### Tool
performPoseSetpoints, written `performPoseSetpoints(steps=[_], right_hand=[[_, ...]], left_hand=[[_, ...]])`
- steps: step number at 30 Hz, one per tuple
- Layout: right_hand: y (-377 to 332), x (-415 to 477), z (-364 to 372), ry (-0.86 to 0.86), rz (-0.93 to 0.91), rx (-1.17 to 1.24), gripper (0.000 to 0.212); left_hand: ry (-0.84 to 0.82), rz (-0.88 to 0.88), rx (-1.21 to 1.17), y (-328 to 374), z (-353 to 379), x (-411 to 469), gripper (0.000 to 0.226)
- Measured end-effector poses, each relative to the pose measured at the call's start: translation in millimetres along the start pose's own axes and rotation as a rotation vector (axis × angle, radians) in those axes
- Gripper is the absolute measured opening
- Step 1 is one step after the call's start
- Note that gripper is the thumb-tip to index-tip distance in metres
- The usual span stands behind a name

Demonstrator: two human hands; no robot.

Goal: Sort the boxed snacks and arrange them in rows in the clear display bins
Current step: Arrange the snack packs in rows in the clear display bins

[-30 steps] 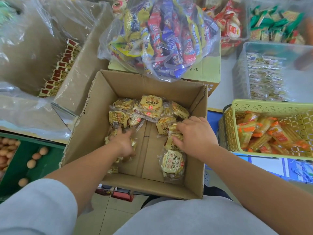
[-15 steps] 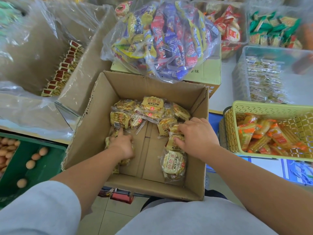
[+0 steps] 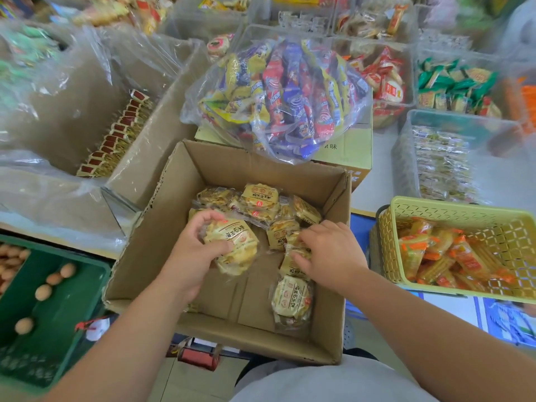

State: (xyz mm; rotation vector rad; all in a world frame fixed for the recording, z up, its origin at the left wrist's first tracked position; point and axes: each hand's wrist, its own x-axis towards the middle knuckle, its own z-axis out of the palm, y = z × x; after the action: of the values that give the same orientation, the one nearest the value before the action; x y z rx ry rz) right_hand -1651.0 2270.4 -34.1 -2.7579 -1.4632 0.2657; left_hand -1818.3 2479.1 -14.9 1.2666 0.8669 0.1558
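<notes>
1. Here, the left hand [image 3: 194,256] is gripping a yellow snack packet [image 3: 232,245], with fingers and thumb curled round its near side, and is holding it raised above the floor of the cardboard box [image 3: 162,236].
2. The right hand [image 3: 333,253] is reaching into the box from the right. Its bent fingers and thumb are pinching the edge of the side packets [image 3: 290,266], which are lying against the box's right wall.
3. One front packet [image 3: 291,297] is lying flat by itself on the box floor, just in front of the right hand (label facing up).
4. A rear heap [image 3: 261,201] of the same yellow packets is sitting against the far wall of the box, beyond both hands.
5. A clear bag of mixed snacks [image 3: 278,97] is resting on a closed carton behind the box.
6. To the right, a yellow basket [image 3: 452,210] is holding orange packets. Beyond it, a clear bin [image 3: 435,120] is holding rows of pale packets.
7. To the left, a green crate [image 3: 72,285] is holding a few round brown pieces, and a plastic-lined carton [image 3: 162,111] is showing a row of red-topped packets.
</notes>
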Motion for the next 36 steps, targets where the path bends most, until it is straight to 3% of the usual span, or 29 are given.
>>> performPoseSetpoints(steps=[4,8,12,19,26,30,36], right_hand=[[2,-4,-12,0.041,-0.007,0.324,0.050],[4,-14,-31,0.020,0.070,0.975,0.043],[9,-28,-49,-0.112,0.045,1.297,0.049],[71,-55,-65,-0.154,0.063,1.465,0.061],[184,-93,-72,-0.130,0.072,1.574,0.040],[241,-112,-69,-0.121,0.085,1.507,0.048],[301,-129,-64,0.002,0.161,1.178,0.036]], left_hand=[[-0.022,0.044,-0.341,-3,18,-26,0.054],[-0.053,0.056,-0.461,-1,39,-41,0.058],[-0.087,0.089,-0.538,4,73,-55,0.064],[-0.043,0.090,-0.583,13,170,-75,0.079],[-0.041,0.053,-0.601,5,281,-79,0.098],[-0.019,0.049,-0.501,-4,333,-81,0.076],[0.050,0.084,-0.267,-1,387,-78,0.075]])
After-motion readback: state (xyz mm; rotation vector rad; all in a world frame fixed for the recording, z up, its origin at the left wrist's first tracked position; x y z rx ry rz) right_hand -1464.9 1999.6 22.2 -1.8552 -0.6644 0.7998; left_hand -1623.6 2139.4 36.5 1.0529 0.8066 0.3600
